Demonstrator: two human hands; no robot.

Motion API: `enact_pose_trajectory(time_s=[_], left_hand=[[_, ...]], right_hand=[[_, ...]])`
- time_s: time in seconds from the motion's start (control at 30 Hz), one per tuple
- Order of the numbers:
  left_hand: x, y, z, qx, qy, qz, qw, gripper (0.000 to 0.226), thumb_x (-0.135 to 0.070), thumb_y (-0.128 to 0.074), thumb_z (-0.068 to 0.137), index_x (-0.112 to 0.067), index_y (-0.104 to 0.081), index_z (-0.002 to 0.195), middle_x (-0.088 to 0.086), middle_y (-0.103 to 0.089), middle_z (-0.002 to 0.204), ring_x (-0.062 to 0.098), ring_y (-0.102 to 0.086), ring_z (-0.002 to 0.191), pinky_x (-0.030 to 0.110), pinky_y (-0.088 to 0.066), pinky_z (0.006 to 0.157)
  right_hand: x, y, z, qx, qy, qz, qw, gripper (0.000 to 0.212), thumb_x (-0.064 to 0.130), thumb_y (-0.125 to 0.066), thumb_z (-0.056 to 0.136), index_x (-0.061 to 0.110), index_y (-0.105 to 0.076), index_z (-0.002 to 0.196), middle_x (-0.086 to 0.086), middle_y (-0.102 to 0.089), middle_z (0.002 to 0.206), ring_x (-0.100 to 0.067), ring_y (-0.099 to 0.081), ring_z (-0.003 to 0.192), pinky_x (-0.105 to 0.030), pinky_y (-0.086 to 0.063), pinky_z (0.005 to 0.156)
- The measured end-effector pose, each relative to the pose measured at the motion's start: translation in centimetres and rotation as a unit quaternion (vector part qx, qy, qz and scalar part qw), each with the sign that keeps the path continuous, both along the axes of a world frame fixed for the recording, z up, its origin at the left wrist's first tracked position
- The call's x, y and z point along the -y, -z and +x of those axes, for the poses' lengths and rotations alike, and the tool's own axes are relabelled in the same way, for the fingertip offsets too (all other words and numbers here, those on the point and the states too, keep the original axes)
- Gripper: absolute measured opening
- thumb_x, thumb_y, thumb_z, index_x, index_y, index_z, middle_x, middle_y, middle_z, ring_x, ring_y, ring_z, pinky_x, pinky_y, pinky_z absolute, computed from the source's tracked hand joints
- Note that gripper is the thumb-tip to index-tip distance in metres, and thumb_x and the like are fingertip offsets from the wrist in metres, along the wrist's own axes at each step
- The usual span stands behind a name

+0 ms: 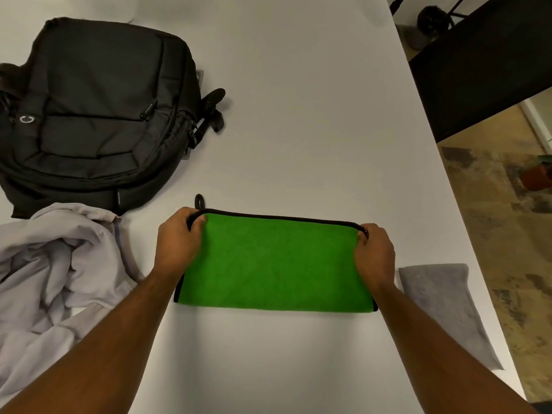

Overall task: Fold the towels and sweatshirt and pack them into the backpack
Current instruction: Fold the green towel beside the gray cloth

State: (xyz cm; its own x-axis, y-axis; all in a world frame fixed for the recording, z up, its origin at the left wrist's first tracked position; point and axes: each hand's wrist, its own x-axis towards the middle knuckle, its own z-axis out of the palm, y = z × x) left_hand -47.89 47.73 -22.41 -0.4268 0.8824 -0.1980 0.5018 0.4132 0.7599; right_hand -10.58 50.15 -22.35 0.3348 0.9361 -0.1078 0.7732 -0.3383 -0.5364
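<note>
We hold the green towel (274, 264) at the middle of the white table (313, 100), already folded once, its long axis running from 9 o'clock to 3 o'clock straight ahead of us. Our left hand (177, 245) pinches the far corner at the 9 o'clock end and our right hand (375, 252) pinches the far corner at the 3 o'clock end, both on the black-trimmed far edge, so each hand sits equally near its own end. We judge that the next fold depends on that axis: one end must travel across to meet the other. The backpack (95, 115) lies closed at 10 o'clock, nearer our left hand; the crumpled sweatshirt (59, 270) lies at 8 o'clock and a grey towel (445, 306) at 4 o'clock, near the table's edge. A small ring-shaped logo shows on the backpack, but we can't read any lettering there.
</note>
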Motion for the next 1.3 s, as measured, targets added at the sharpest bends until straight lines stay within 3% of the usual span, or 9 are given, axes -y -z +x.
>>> enact_pose_trajectory(time_s=[0.17,0.27,0.33,0.4,0.63,0.83,1.1,1.2,1.3], left_hand=[[0.6,-0.3,1.4,-0.118,0.013,0.089,0.989,0.037,-0.019,-0.07,0.093,-0.011,-0.059,0.127,0.009,-0.056,0.121,0.025,-0.051,0.114,0.036,-0.044,0.095],[1.5,-0.3,5.9,-0.175,0.148,0.14,0.963,0.037,-0.018,-0.061,0.094,-0.008,-0.061,0.129,0.013,-0.058,0.135,0.031,-0.05,0.126,0.044,-0.039,0.109],[2.8,0.6,9.9,-0.17,0.251,0.127,0.945,0.046,-0.017,-0.054,0.094,-0.008,-0.057,0.139,0.013,-0.052,0.149,0.028,-0.044,0.141,0.043,-0.033,0.119],[3.9,1.9,12.3,-0.178,0.288,0.093,0.936,0.053,-0.02,-0.044,0.099,-0.009,-0.047,0.15,0.011,-0.039,0.161,0.024,-0.03,0.152,0.045,-0.026,0.124],[5.3,3.9,6.6,-0.313,0.287,-0.026,0.905,0.068,-0.054,-0.016,0.106,-0.021,-0.002,0.164,0.0,0.005,0.171,0.018,0.01,0.158,0.05,-0.006,0.128],[6.3,3.8,1.3,-0.278,0.205,-0.054,0.937,0.072,-0.059,-0.015,0.103,-0.025,0.003,0.164,-0.005,0.011,0.171,0.013,0.014,0.157,0.049,-0.006,0.128],[6.4,4.0,0.6,-0.268,0.201,-0.046,0.941,0.072,-0.059,-0.014,0.102,-0.025,0.005,0.163,-0.004,0.012,0.171,0.012,0.013,0.157,0.047,-0.004,0.128],[6.5,4.0,0.6,-0.267,0.201,-0.045,0.942,0.072,-0.059,-0.012,0.102,-0.025,0.006,0.163,-0.004,0.013,0.171,0.012,0.014,0.156,0.048,-0.004,0.128],[6.3,4.0,0.8,-0.265,0.201,-0.051,0.942,0.072,-0.058,-0.011,0.102,-0.024,0.006,0.163,-0.002,0.014,0.17,0.014,0.015,0.156,0.05,-0.003,0.128]], right_hand=[[0.4,-0.2,-1.7,0.13,-0.028,0.066,0.989,0.039,0.017,-0.058,0.099,0.008,-0.055,0.137,-0.014,-0.053,0.131,-0.034,-0.054,0.117,-0.047,-0.046,0.095],[1.6,-0.3,-6.1,0.175,-0.159,0.146,0.961,0.042,0.007,-0.061,0.092,0.004,-0.06,0.134,-0.018,-0.058,0.139,-0.035,-0.054,0.129,-0.048,-0.044,0.106],[3.4,1.1,-9.9,0.154,-0.277,0.118,0.941,0.05,0.01,-0.055,0.093,0.004,-0.054,0.142,-0.016,-0.049,0.151,-0.031,-0.045,0.141,-0.048,-0.039,0.115],[5.0,2.5,-12.0,0.141,-0.314,0.063,0.937,0.055,0.023,-0.046,0.099,0.009,-0.043,0.152,-0.009,-0.033,0.163,-0.023,-0.03,0.151,-0.047,-0.03,0.12],[4.5,3.8,-6.6,0.195,-0.28,-0.006,0.94,0.067,0.05,-0.025,0.105,0.021,-0.01,0.163,0.005,-0.001,0.171,-0.011,0.003,0.157,-0.045,-0.006,0.127],[4.6,3.4,-0.8,0.198,-0.2,-0.021,0.959,0.068,0.055,-0.018,0.105,0.022,-0.007,0.163,0.005,0.0,0.171,-0.01,0.003,0.156,-0.047,-0.009,0.127],[4.4,3.3,-0.3,0.182,-0.192,-0.024,0.964,0.069,0.058,-0.015,0.104,0.025,-0.001,0.163,0.007,0.005,0.17,-0.007,0.007,0.156,-0.042,-0.002,0.126],[4.6,3.0,-0.1,0.129,-0.147,-0.01,0.981,0.066,0.052,-0.023,0.107,0.02,-0.011,0.163,0.0,-0.004,0.171,-0.015,-0.003,0.157,-0.042,-0.009,0.126],[6.4,2.0,0.1,0.107,-0.027,0.023,0.994,0.062,0.045,-0.04,0.105,0.007,-0.036,0.154,-0.018,-0.037,0.158,-0.034,-0.036,0.144,-0.05,-0.036,0.115]])
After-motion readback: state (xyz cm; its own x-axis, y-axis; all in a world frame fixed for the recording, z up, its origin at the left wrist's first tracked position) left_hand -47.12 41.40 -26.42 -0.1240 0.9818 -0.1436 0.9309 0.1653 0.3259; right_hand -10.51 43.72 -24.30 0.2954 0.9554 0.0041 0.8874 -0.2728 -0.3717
